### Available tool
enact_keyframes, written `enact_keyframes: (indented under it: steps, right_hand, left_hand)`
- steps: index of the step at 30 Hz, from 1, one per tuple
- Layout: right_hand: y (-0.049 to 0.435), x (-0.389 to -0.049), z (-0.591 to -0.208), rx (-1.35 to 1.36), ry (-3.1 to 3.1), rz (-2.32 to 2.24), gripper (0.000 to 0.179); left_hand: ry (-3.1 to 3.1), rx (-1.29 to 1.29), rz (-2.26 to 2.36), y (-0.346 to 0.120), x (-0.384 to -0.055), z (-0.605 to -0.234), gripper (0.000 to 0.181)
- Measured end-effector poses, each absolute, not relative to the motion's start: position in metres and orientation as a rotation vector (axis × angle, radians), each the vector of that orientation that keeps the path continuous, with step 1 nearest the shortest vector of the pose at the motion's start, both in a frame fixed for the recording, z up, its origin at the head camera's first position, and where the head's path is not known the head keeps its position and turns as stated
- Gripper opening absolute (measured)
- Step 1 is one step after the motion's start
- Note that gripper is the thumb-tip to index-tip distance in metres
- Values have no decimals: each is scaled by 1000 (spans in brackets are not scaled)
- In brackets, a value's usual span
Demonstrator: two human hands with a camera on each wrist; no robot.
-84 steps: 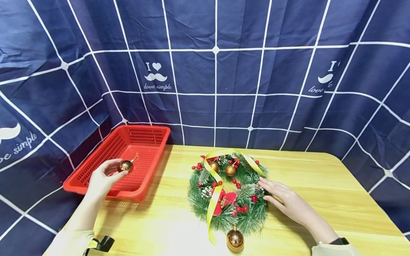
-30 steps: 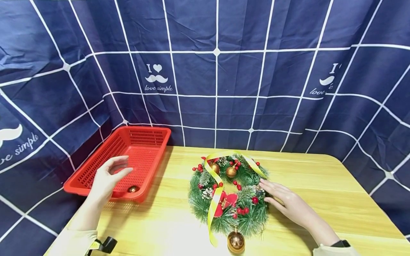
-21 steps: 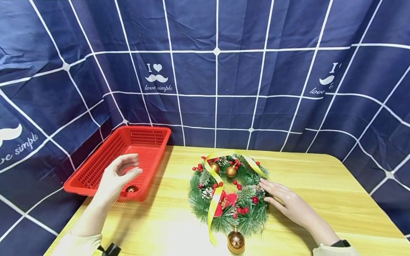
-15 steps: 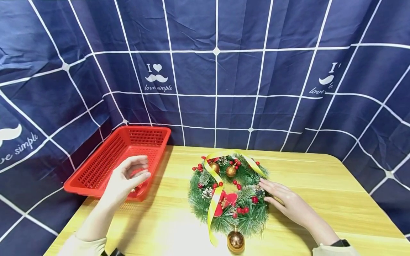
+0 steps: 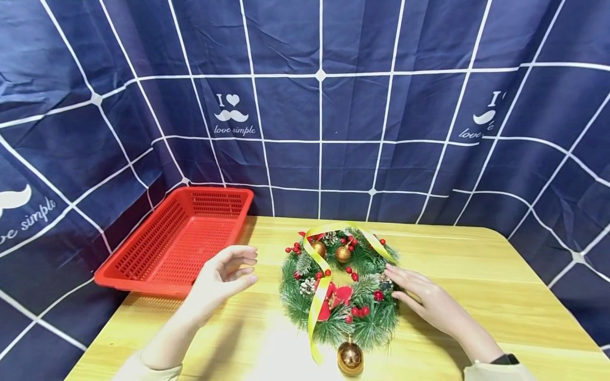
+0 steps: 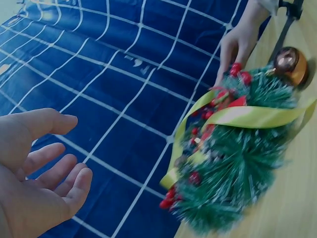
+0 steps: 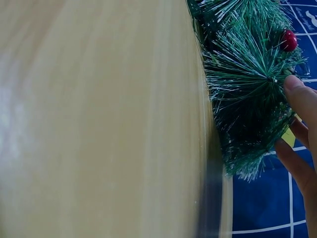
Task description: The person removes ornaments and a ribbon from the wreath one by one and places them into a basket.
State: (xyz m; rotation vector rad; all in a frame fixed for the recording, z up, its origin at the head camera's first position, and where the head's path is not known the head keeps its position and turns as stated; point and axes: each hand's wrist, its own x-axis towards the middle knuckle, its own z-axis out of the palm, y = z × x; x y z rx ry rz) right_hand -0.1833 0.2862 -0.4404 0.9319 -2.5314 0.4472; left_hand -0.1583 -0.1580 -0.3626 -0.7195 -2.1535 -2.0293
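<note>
My left hand (image 5: 219,283) hovers over the table by the red basket's near right corner, holding nothing, its fingers loosely bent. In the left wrist view the thumb and fingers stand apart. The Christmas wreath (image 5: 305,312), green with red berries, pinecones and red petals, lies on the table right of that hand. A yellow ribbon (image 5: 316,307) trails across it. At the wreath's near edge sits a shiny copper bauble (image 5: 350,358). My right hand (image 5: 424,296) rests at the wreath's right side, fingers fairly straight, fingertips touching the greenery (image 7: 252,84).
The red plastic basket (image 5: 190,238) stands at the table's left; my left hand covers its near right corner, hiding the bauble in there. A navy curtain (image 5: 352,116) with white lines hangs behind and at both sides. The wooden table (image 5: 462,259) has a rounded far right corner.
My left hand let go of a copper bauble, which lay in the basket's near corner. The hand then moved right, out over the table. My right hand and the wreath stayed put.
</note>
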Motion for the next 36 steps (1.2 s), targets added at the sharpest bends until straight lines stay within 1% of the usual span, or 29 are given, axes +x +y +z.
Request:
enact_keyframes:
  steps: [10, 18, 27, 36]
  right_hand:
    - [286, -183, -441, 914, -2541, 424, 53]
    - [285, -183, -441, 921, -2524, 430, 53]
    - [285, -184, -441, 959, -2489, 454, 54]
    - [286, -182, -440, 920, -2532, 420, 53]
  left_hand:
    - [-2159, -820, -2191, -118, -147, -382, 45]
    - [-2263, -753, -2309, -94, -139, -403, 45]
    - [-2231, -809, -2431, -73, -130, -423, 45]
    - [-2215, -852, -2439, -61, -120, -431, 42]
